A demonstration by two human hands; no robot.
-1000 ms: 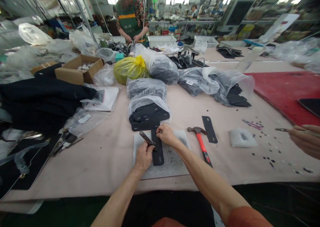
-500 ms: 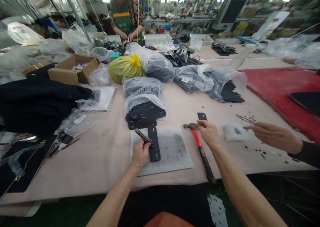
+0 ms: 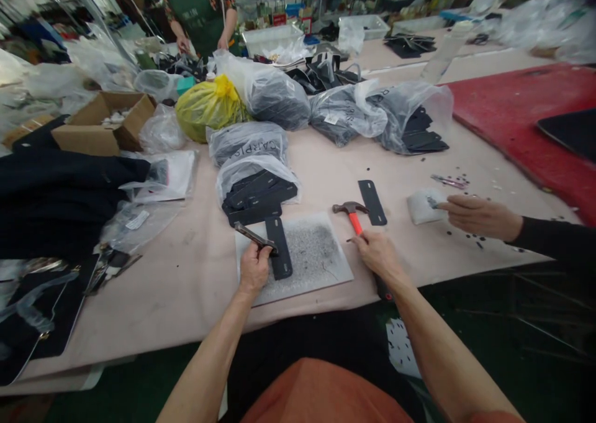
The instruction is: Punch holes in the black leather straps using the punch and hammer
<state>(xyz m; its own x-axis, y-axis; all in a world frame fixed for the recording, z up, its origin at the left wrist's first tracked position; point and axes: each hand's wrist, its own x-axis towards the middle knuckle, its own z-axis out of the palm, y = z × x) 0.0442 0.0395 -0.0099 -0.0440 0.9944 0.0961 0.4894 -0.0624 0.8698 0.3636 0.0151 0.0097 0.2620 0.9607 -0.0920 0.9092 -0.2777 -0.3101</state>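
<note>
My left hand (image 3: 254,268) is closed around a dark metal rod-shaped tool that looks like a punch (image 3: 249,232), tilted over a black strip (image 3: 281,261) with slots at its ends. The strip lies on a speckled white board (image 3: 321,277). To the right, my right hand (image 3: 378,254) is closed over the red and black handle of a claw hammer (image 3: 356,223), whose head rests toward the far side; the hand hides the middle of the handle. Another black strip (image 3: 372,202) lies just beyond the hammer.
A clear bag of black strips (image 3: 261,193) stands behind the board, with more filled bags and a yellow bag (image 3: 209,106) farther back. A co-worker's hand (image 3: 484,217) is at a small white block (image 3: 421,207) on the right. A cardboard box (image 3: 88,138) sits left.
My right hand has moved from the farther black strip to the hammer's handle, uncovering that strip. My left hand keeps the punch over the board. The camera view has tilted down.
</note>
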